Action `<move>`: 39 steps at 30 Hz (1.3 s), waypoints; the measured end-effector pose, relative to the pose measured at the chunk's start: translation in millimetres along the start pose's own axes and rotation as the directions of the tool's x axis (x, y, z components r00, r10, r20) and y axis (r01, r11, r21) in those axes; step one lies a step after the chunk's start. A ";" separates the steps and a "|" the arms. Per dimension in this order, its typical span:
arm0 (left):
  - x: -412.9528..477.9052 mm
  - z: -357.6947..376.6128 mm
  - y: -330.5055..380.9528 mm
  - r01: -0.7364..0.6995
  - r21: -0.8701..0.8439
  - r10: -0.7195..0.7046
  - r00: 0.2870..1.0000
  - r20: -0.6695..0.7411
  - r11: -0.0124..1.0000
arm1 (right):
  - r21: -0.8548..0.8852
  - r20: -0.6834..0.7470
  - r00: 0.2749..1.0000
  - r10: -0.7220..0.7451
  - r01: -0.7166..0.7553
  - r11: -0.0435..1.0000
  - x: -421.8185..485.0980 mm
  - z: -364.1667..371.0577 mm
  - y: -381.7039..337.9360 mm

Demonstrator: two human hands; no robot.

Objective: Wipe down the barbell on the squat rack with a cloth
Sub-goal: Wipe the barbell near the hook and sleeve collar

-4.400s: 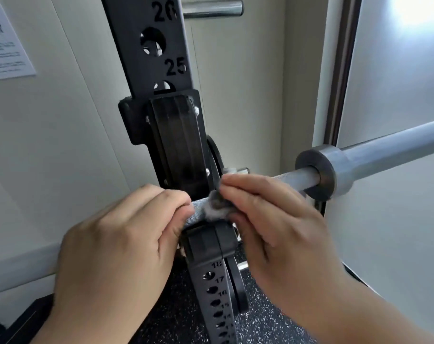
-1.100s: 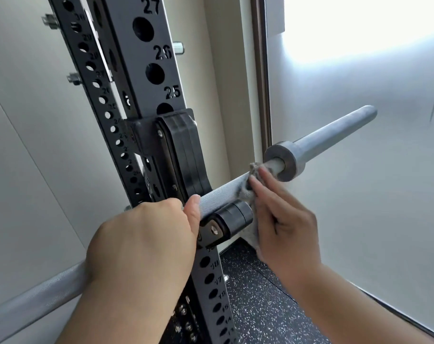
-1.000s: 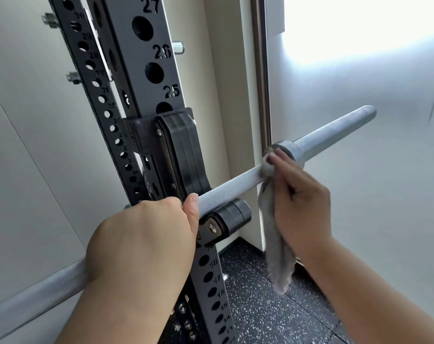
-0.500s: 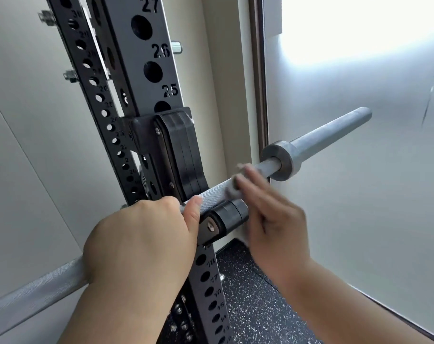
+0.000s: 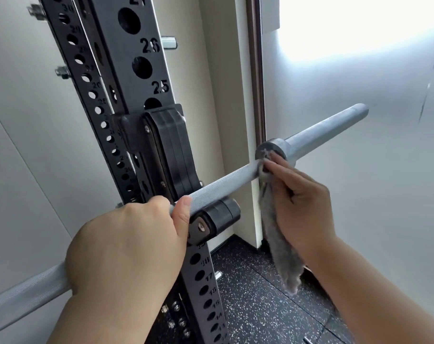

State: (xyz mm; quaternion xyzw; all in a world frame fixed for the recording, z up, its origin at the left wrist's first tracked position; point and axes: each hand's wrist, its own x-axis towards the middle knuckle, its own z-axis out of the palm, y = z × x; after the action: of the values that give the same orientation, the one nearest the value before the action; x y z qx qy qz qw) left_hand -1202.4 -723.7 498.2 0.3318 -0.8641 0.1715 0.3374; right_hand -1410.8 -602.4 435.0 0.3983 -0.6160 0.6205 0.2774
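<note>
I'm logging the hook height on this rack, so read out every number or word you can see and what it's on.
"25": on the wide black steel rack upright, just above the black bar hook.
"26": higher on that upright, slightly smeared.
"27": at the top edge, cut off.
"17", "15", "14": on the upright below the hook; neighbours blurred.
Small numbers on the narrow black perforated strip: too blurred to read.
No words or brands.

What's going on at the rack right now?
A person is wiping the barbell, which rests in the J-hook of the squat rack. The left hand grips the knurled shaft just left of the hook. The right hand holds a grey cloth against the shaft right at the collar, and the rest of the cloth hangs down. The sleeve beyond the collar carries no plates.
</note>
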 end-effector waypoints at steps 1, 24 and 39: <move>0.6 1.3 -0.6 -0.011 -0.016 0.011 1.000 -0.010 1.000 | -0.028 -0.007 1.000 0.007 -0.007 1.000 1.8 -5.5 3.1; 14.7 -0.7 -11.5 0.140 0.056 -0.148 0.968 0.204 0.989 | -0.045 0.288 0.858 -0.426 0.456 0.889 -16.0 10.4 21.7; -28.1 6.9 6.6 0.171 0.239 -0.140 0.980 -0.143 0.956 | -0.003 0.481 0.782 -0.397 0.455 0.891 10.7 -14.7 43.1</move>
State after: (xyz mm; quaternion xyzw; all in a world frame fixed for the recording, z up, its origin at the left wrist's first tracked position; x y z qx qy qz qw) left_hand -1194.7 -709.7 473.3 0.4275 -0.7840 0.2722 0.3585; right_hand -1454.7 -593.2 421.7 0.6474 -0.5940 0.3891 0.2768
